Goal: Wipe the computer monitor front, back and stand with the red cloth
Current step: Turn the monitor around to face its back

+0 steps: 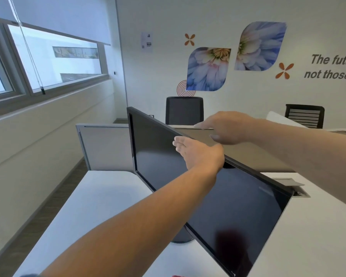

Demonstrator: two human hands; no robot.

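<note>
Our left hand (198, 152) and right hand (226, 126) grasp the monitor (228, 200) top edge; red cloth (178, 276), probably, lies nearer us.

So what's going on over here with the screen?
A person is handling a dark, switched-off computer monitor on a white desk. Their left hand grips its top edge near the middle, and the right hand reaches over the top toward the back. Neither hand holds a cloth; only a sliver of something red shows at the bottom edge of the view, so wiping isn't happening right now.
</note>
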